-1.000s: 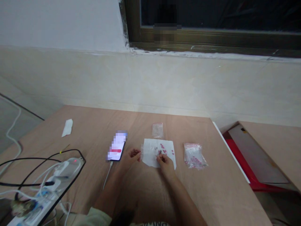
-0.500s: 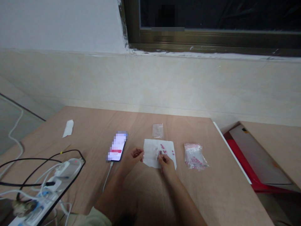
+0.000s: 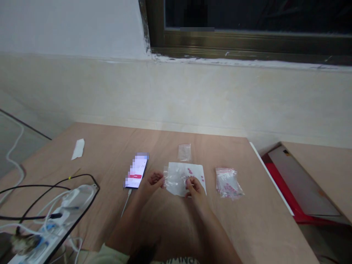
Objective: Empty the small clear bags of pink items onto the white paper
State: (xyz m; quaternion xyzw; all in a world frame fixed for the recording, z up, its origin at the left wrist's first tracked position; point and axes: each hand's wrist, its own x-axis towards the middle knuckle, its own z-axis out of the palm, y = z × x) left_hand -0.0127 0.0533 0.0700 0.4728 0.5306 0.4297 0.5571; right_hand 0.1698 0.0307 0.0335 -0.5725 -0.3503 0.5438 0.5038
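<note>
A small clear plastic bag (image 3: 173,177) is spread flat between my hands, above a white sheet of paper (image 3: 196,169). My left hand (image 3: 154,181) is closed in a pinch on the bag's left edge. At its other side, my right hand (image 3: 195,186) has thumb and fingertips pressed together on the plastic; whether a small piece is also in that pinch cannot be made out. Several small pink pieces (image 3: 190,171) lie on the paper just beyond my right fingers. Another clear zip bag (image 3: 184,152) lies flat behind the paper.
To the right sits a stack of zip bags (image 3: 228,183) with pink pieces showing inside. A lit phone (image 3: 136,171) on a charging cable lies left of my left hand. Farther left are a white paper scrap (image 3: 78,149) and a power strip (image 3: 74,207) with tangled cables.
My left hand has shifted slightly left and now grips the plastic bag's edge. The bag, bunched at my right fingers before, is now stretched out between both hands.
</note>
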